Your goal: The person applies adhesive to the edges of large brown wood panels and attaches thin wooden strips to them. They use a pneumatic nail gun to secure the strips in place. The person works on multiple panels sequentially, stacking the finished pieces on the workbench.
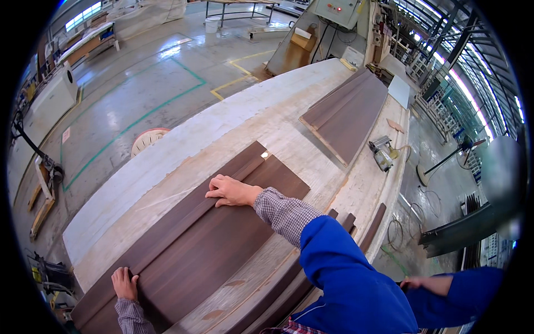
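A dark brown wood-grain panel (222, 245) lies flat on the long worn workbench. Along its far side runs a narrow strip of matching brown board (172, 234), with a small pale spot at its far end. My right hand (233, 191) is closed over the strip near that end, fingers bent and thumb on the near side. Lower left, my left hand (125, 283) grips the same strip, thumb apart on its near edge. Checked cuffs show at both wrists, and a blue sleeve covers my right arm.
A second brown panel (347, 114) lies farther along the workbench (194, 119). A power tool (382, 153) rests by the right edge, above several brown strips (372, 227). At lower right is another person's hand (428, 284) with a blue sleeve. A grey machine (339, 14) stands behind.
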Demonstrator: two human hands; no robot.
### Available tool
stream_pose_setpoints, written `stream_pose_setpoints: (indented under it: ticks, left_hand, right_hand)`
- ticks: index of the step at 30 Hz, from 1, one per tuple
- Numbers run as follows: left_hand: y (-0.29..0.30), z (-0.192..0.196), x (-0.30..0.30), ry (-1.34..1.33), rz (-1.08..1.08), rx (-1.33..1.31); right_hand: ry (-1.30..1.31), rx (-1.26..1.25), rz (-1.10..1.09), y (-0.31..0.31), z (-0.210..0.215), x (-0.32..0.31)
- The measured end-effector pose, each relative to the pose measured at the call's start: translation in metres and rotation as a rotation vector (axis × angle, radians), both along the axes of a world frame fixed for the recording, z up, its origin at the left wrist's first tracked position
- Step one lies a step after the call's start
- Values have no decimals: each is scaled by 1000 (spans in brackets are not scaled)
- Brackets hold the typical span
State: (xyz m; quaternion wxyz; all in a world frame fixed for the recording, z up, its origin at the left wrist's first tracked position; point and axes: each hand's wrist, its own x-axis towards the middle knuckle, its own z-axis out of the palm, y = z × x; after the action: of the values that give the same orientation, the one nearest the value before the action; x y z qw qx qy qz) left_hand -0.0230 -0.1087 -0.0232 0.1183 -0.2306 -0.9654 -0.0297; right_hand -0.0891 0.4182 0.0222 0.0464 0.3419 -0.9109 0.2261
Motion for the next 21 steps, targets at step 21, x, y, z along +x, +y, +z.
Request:
stream_pose_setpoints:
  ticks: [21]
  left_hand:
    - [33, -19, -13, 25, -17, 27]
  right_hand:
    - [-48, -136, -60, 51, -10, -11]
